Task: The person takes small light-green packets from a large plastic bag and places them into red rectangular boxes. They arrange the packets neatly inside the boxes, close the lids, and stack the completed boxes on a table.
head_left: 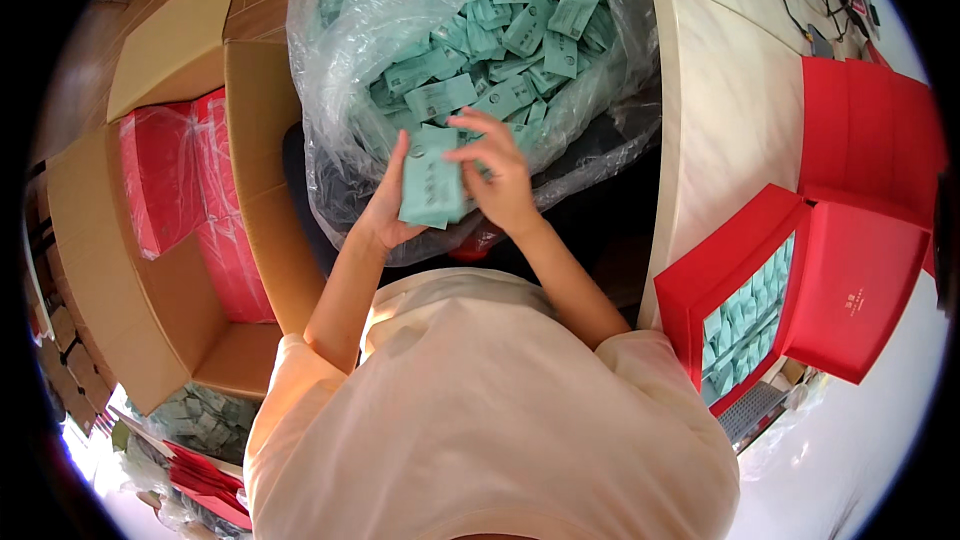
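Between carton and red box, left hand clasps green packets, right hand with fingers spread.

At the centre of the frame I see a stack of rectangular mint-green packets with dark printing. At upper centre, the loose heap of flat packets repeats that green and dark print inside a crinkled clear plastic bag streaked whitish. At left, I get a tan-brown open cardboard box and glossy red film-wrapped boxes. At right, my view shows a cream tabletop with faint marbling and a bright red hinged gift box, its red lid bearing a pale emblem. Lower centre is a plain cream short-sleeved shirt.
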Available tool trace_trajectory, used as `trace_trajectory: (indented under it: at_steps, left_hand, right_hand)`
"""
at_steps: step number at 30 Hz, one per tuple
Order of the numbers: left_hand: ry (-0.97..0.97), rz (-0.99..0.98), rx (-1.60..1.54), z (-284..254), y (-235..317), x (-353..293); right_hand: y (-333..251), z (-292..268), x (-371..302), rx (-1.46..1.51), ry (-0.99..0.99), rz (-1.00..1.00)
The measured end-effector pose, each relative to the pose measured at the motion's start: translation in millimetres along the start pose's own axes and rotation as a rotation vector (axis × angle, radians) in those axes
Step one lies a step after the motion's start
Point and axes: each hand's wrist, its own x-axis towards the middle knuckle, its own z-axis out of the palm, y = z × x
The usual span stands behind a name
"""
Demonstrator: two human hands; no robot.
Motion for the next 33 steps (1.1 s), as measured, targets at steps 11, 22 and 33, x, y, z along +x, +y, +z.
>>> trace_trajectory:
  at_steps: [11, 22, 33]
  left_hand:
    - [0.19, 0.171, 0.037, -25, 4, -12]
    - [0.25, 0.295, 0.224, -31, 0, 4]
    - [0.252, 0.402, 0.219, -28, 0, 4]
  right_hand:
    - [128, 52, 29, -0.65, -0.173, 0.062]
    - [53, 21, 8, 0.364, -0.044, 0.724]
    - [101, 57, 44, -0.076, 0.086, 0.647]
